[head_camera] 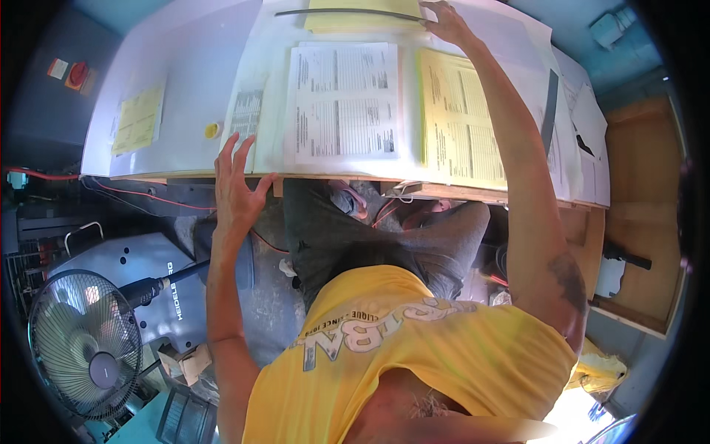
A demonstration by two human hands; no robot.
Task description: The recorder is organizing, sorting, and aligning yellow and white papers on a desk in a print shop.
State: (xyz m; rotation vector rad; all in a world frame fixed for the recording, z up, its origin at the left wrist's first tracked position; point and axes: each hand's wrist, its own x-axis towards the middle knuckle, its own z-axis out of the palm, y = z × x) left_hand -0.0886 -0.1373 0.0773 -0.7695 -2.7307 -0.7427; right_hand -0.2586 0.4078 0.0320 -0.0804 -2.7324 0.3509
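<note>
My right hand [448,23] reaches to the far side of the white-topped table [188,72], at the right end of a thin dark strip [349,11] that lies across a stack of yellow paper [360,23]. Its thumb and fingers are at the strip's end; whether they grip it is unclear. My left hand [239,177] rests at the table's near edge, fingers apart, its fingertips by a small printed sheet [245,114]. Between the hands lies a stack of white printed forms [346,102]. Yellow printed forms [460,119] lie right of it, partly under my right forearm.
A small round yellow-topped container [212,131] and a yellow slip [136,119] are on the table's left. A grey strip [549,114] and loose papers [588,127] lie at its right. A pedestal fan [86,344] stands at lower left, a wooden shelf [640,211] at right.
</note>
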